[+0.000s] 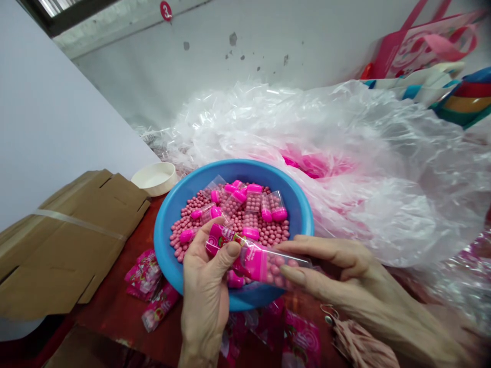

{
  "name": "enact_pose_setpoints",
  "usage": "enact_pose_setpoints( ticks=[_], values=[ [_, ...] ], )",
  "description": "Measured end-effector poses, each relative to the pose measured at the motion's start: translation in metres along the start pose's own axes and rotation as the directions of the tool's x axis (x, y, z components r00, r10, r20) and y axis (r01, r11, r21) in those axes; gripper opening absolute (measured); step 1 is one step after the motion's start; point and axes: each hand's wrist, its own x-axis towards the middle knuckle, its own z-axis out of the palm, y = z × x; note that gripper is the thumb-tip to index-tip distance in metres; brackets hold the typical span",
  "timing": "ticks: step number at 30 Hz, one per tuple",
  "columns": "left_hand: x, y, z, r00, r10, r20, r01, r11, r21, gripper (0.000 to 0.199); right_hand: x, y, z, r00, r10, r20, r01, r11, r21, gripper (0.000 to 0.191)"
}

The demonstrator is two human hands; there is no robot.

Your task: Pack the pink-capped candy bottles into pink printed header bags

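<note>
Watching remotely, I find the clear tube [264,264] of pink balls [276,267] held over the near side of the blue basin [165,230], between both hands. Left hand [209,276]: closed, thumb and fingers pinching the printed wrapper [218,237] at the tube's pink end; whether the wrapper surrounds that end or merely overlaps it, I cannot tell. Right hand [345,263]: thumb and fingers gripping the clear end. Probable reason: a two-ended hold steadies the tube and leaves its middle free; the basin beneath would catch spills. Other tubes [253,199] lie on loose balls [190,207] inside. Axis: crosswise, dipping slightly rightward; pink end points left, clear end right. Printed packets [144,273] rest on the red bench [115,319], presumably for easy reach.
</note>
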Motion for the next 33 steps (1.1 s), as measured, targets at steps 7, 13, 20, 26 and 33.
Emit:
enact_pose_setpoints(
  ticks=[7,13,20,26,33],
  values=[
    [0.003,0.002,-0.005,0.99,-0.113,0.079,0.119,0.99,-0.082,0.06,-0.002,0.009,0.01,0.997,-0.064,-0.048,0.073,0.977,0.203,0.015],
    [0.001,0.001,-0.007,0.993,-0.096,0.062,0.099,0.994,-0.042,0.058,-0.005,0.013,0.02,0.93,-0.302,-0.209,0.28,0.951,-0.127,0.018],
    [-0.001,0.002,0.002,0.997,-0.001,0.081,0.003,1.0,-0.027,0.043,-0.012,0.03,0.042,0.828,-0.462,-0.317,0.367,0.875,-0.316,0.019],
    [0.0,0.002,0.002,0.995,0.024,0.097,-0.021,0.999,-0.04,0.037,-0.015,0.043,0.06,0.789,-0.493,-0.366,0.36,0.855,-0.374,0.025],
    [-0.002,-0.004,-0.004,0.993,-0.061,0.103,0.076,0.987,-0.143,0.035,-0.004,0.039,0.066,0.83,-0.554,-0.063,0.493,0.782,-0.382,0.064]
  ],
)
